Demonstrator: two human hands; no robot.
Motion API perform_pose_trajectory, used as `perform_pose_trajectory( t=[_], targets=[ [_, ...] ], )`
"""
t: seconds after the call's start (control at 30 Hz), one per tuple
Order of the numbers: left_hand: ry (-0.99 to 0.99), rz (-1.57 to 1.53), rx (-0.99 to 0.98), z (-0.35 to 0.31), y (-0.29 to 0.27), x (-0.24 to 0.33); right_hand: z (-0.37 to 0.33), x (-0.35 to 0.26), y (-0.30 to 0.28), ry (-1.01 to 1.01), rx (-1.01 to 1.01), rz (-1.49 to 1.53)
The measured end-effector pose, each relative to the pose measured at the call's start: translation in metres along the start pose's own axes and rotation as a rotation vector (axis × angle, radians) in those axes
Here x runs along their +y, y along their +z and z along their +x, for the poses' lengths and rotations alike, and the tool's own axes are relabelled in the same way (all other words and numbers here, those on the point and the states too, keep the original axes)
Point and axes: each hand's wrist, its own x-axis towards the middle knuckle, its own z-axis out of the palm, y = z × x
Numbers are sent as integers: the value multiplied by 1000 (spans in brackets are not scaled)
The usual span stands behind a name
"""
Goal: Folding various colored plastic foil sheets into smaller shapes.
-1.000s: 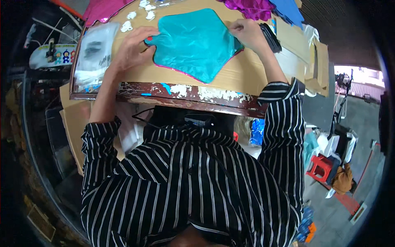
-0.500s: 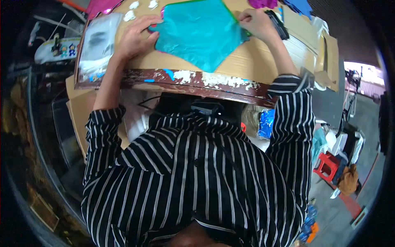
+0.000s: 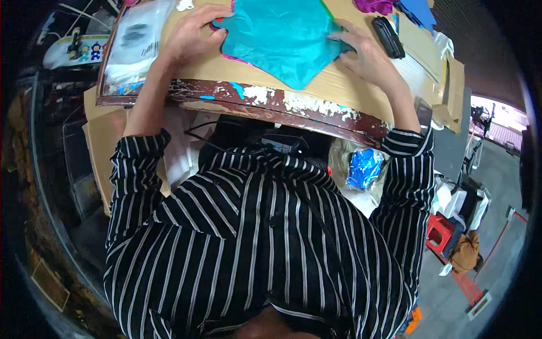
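A teal piece of thin, smooth fabric (image 3: 282,42) lies on the cardboard-covered table, its lower end coming to a point toward me. Magenta shows along its left edge and green at its upper right. My left hand (image 3: 195,37) rests at the fabric's left corner, thumb and forefinger apart, a small red spot between them. Slightly blurred, my right hand (image 3: 370,59) is at the right corner, its fingers spread and the tips touching or just over the edge. The fabric's far edge is cut off by the picture.
To the right of my right hand lies a black case-like object (image 3: 388,37). Clear plastic bags (image 3: 138,42) lie at the table's left. Magenta fabric (image 3: 374,5) and blue pieces (image 3: 418,14) are at the far right. The worn table edge (image 3: 271,104) runs before me.
My right hand has gone from a pinch at the fabric's upper right edge to spread fingers lower down. The left hand keeps its place at the left corner. The view has shifted slightly.
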Motion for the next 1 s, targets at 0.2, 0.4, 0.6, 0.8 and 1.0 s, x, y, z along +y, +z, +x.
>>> perform_pose_trajectory(
  t=[0.2,0.4,0.6,0.8,1.0],
  targets=[
    [13,29,-1,-5,-1,-5,-1,-1,1,-20,68,24],
    [7,-13,-24,-6,2,-8,-4,-21,-9,-186,32,-42],
    [50,-43,-41,-3,-4,-4,3,-18,-2,-267,6,-68],
    [25,45,85,-11,-12,3,-4,-29,0,-122,38,74],
    [-272,183,234,-41,-6,48,-6,-15,2,333,233,258]
  ],
)
